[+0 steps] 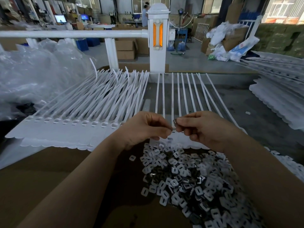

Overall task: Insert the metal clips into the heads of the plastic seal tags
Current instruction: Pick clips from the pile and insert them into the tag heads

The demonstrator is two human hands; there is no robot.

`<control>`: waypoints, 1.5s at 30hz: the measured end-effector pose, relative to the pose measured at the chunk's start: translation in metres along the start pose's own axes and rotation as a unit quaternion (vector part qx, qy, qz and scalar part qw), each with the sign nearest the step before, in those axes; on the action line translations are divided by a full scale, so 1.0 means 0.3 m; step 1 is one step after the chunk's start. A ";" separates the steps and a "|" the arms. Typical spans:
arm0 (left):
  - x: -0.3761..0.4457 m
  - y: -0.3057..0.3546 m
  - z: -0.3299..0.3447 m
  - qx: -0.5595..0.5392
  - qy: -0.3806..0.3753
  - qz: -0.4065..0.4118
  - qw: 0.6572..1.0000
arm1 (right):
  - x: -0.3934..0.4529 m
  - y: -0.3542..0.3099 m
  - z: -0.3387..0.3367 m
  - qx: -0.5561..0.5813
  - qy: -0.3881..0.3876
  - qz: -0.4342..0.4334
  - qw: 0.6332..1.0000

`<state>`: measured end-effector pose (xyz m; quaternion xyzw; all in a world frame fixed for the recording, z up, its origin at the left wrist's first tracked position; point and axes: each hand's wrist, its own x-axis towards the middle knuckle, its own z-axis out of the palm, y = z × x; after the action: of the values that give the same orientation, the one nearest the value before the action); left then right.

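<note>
From the head camera, both hands met over the near middle of the bench (246, 102), a grey, worn surface. The right hand (204, 127) had its fingers curled and pinched a small metal clip (175, 121) between thumb and forefinger, just above the head end of a row of white plastic seal tags (181, 96). The left hand (144, 127) was curled too, its fingertips pressed close to the right hand's; whether it gripped a tag head or a clip could not be told, since the fingers hid the spot.

The tags under the hands lay side by side with their straps running away toward the far edge of the bench. To the left sat a thicker stack of tags (92, 102), their square heads lined up in a row. Nearer the person, a heap of loose clips (189, 181) spread over brown cardboard (49, 178). More white tags were stacked at the right edge (279, 99), and crumpled clear plastic bags (36, 74) rose at the left.

Beyond the bench stood a white rail and post (157, 46) with an orange insert. Behind it opened a workshop floor with cardboard boxes (126, 48), a standing fan (180, 30), lit monitors (60, 18) and a person standing far off (145, 14).
</note>
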<state>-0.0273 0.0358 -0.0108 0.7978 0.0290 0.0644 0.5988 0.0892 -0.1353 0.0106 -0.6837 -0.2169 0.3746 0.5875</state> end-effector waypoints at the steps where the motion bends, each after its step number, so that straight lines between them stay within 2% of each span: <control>1: 0.000 0.001 0.002 0.000 0.012 -0.003 1.000 | 0.001 0.001 0.002 0.001 0.000 0.001 1.000; 8: 0.008 -0.008 0.009 0.019 0.047 0.004 0.999 | 0.012 0.011 0.024 -0.054 0.009 -0.021 0.998; 15: 0.013 -0.008 0.008 -0.019 0.077 0.006 0.997 | 0.024 -0.006 0.037 -0.035 0.014 -0.024 0.999; 21: 0.013 -0.005 0.008 -0.045 0.104 0.002 0.994 | 0.056 -0.050 0.058 -0.145 0.039 -0.040 0.988; 25: 0.030 -0.014 0.015 -0.090 0.190 -0.020 0.977 | 0.078 -0.069 0.055 -0.193 0.039 -0.037 0.980; 28: 0.043 -0.021 0.020 -0.088 0.240 -0.048 0.965 | 0.096 -0.072 0.057 -0.250 0.028 -0.034 0.967; 33: 0.052 -0.014 0.029 -0.067 0.256 -0.082 0.961 | 0.144 -0.057 0.094 -0.372 0.036 -0.030 0.927; 39: 0.069 -0.007 0.046 -0.067 0.267 -0.106 0.956 | 0.184 -0.039 0.137 -0.428 0.020 -0.030 0.903; 42: 0.076 -0.015 0.050 -0.089 0.295 -0.115 0.944 | 0.192 -0.038 0.150 -0.445 0.023 -0.035 0.894; 45: 0.085 -0.023 0.048 -0.160 0.333 -0.119 0.922 | 0.197 -0.036 0.157 -0.458 0.023 -0.040 0.888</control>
<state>0.0001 0.0273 -0.0198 0.6149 0.3103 0.2582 0.6774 0.0915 -0.0594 0.0044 -0.8760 -0.3779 0.1936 0.2290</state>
